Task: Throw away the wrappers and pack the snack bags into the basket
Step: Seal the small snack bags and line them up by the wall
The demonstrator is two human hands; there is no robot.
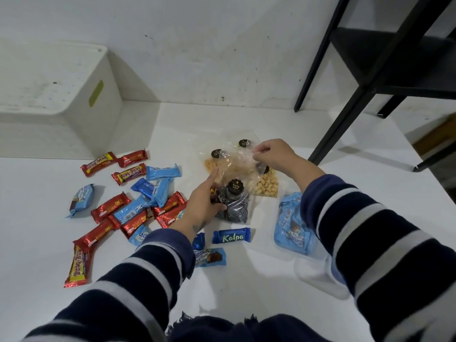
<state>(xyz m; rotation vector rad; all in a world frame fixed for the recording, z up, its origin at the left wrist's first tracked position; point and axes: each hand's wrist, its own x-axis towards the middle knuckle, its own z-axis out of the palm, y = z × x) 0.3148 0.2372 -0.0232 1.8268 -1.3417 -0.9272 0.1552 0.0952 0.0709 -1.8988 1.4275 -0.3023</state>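
Observation:
Several clear snack bags lie bunched on the white table. My left hand grips the dark spiral-cookie bag by its left edge. My right hand pinches the top of a clear bag of pale chips, lifting it slightly. A bag of round pale nuts lies under my right wrist. Red bars and blue bars are scattered to the left. A white plastic basket stands at the far left against the wall.
A dark blue Kalpa bar and a light blue bar lie near my left sleeve. A large clear bag of blue snacks sits under my right forearm. A black metal shelf frame stands at the back right.

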